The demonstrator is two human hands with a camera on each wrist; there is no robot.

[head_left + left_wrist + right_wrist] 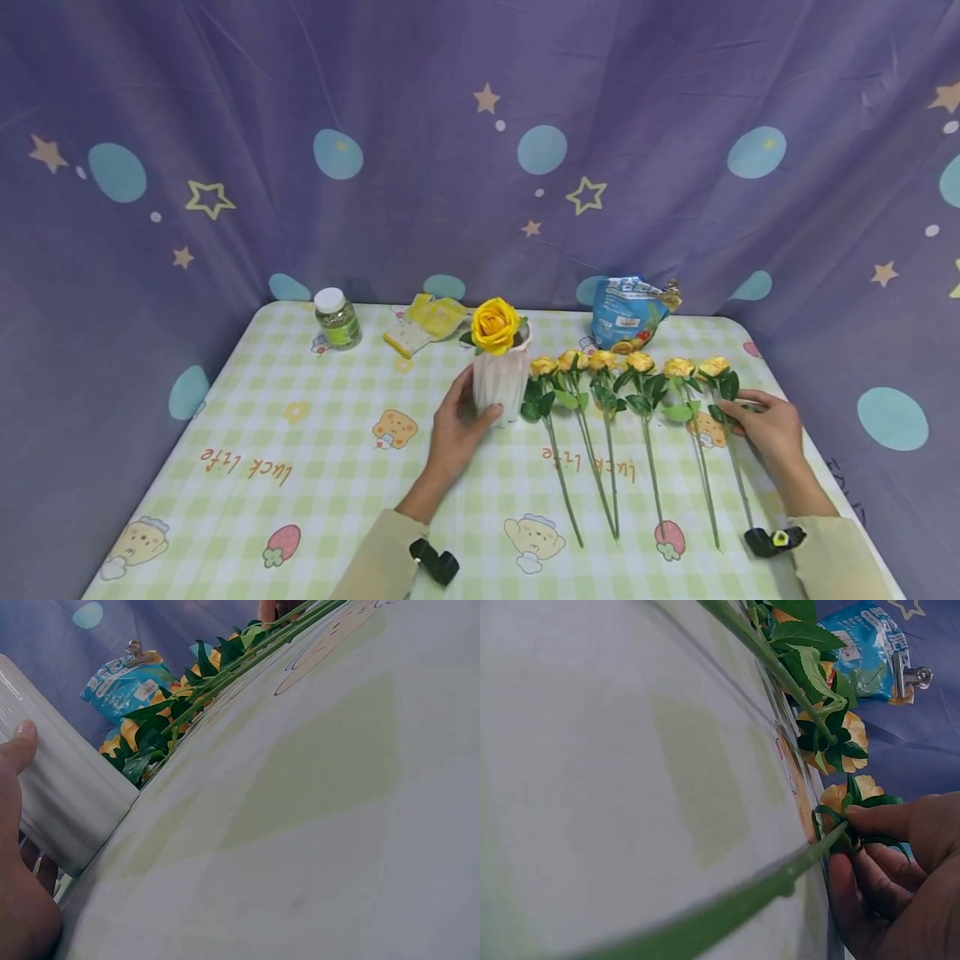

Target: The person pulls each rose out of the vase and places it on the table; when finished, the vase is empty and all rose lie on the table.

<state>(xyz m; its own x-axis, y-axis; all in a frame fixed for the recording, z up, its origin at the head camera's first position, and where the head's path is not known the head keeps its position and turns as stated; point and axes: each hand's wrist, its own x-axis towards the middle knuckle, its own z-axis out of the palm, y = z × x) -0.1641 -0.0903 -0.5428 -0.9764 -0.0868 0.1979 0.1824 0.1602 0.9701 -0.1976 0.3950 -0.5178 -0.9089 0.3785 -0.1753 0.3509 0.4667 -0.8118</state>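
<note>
A white, pink-tinged vase (501, 387) stands upright with one bright yellow rose (495, 327) in it. My left hand (456, 429) grips the vase low on its left side, the thumb across its front and the other fingers mostly hidden behind. Several paler yellow artificial roses (640, 363) lie side by side to the right, blooms away from me. At the far right end of the row, my right hand (772, 427) pinches the last rose (713, 367) by its stem just under the bloom. The right wrist view shows thumb and fingers meeting on that green stem (802, 862).
Behind the roses stands a blue snack bag (626, 315) with a metal clip. A white-lidded jar (337, 319) and a crumpled yellow-and-white packet (427, 323) are at the back left. A checked cloth (337, 500) covers the table, with a purple curtain (420, 167) behind.
</note>
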